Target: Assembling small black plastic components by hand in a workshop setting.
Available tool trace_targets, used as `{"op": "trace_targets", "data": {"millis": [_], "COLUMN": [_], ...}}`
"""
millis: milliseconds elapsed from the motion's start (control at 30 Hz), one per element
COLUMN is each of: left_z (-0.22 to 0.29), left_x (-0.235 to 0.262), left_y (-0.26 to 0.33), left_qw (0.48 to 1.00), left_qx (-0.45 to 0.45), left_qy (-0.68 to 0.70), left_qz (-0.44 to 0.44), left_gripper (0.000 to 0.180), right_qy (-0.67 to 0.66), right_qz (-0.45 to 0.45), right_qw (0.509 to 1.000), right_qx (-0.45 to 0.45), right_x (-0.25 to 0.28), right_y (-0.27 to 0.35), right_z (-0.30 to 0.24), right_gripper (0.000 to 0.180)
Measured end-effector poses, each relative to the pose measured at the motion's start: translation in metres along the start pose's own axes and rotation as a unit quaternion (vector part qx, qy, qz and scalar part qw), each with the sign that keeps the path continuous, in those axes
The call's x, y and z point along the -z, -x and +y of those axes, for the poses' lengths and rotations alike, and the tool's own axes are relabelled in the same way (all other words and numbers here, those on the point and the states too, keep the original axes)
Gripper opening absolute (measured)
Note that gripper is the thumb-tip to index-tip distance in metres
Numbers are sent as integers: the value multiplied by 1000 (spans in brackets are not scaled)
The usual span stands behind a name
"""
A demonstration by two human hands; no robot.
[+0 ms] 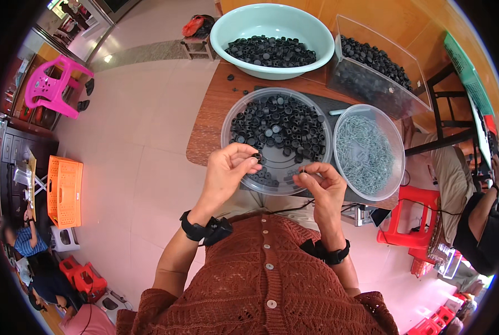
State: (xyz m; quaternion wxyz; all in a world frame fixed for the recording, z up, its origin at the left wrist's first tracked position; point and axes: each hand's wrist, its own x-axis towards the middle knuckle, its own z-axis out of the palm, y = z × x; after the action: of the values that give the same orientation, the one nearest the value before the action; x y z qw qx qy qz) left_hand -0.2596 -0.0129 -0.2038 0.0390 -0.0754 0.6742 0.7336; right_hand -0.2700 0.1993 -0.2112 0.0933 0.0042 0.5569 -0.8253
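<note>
My left hand (228, 169) pinches a small black plastic cap (257, 158) between thumb and fingers, over the near rim of a clear round tub (227, 120) holding several black caps. My right hand (323, 184) holds a small metal spring (303, 171) in its fingertips, just right of the cap and apart from it. A second clear round tub (395, 167) full of grey metal springs stands to the right, touching the first tub.
A pale green basin (227, 25) of black caps and a clear rectangular box (372, 92) of caps stand at the table's far side. Another person (478, 223) sits at the right by a red stool (408, 215). Pink chair (51, 86) and orange crate (65, 190) stand at the left.
</note>
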Motion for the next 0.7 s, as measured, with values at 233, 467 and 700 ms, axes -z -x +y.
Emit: {"op": "trace_targets", "data": {"millis": [233, 467, 700], "left_z": [1, -1, -5], "left_x": [-7, -10, -9], "left_y": [-2, -2, 0], "left_qw": [940, 880, 892], "left_qx": [103, 156, 142], "left_qy": [311, 411, 391], "left_qz": [-99, -179, -175], "left_gripper": [25, 26, 22], "right_qy": [38, 132, 231], "right_qz": [-32, -61, -29], "right_qw": [999, 986, 958], "right_qx": [-1, 77, 168], "right_x": [-8, -29, -39], "right_y": [3, 8, 12], "right_z": [-10, -25, -27], "right_gripper": [20, 26, 18]}}
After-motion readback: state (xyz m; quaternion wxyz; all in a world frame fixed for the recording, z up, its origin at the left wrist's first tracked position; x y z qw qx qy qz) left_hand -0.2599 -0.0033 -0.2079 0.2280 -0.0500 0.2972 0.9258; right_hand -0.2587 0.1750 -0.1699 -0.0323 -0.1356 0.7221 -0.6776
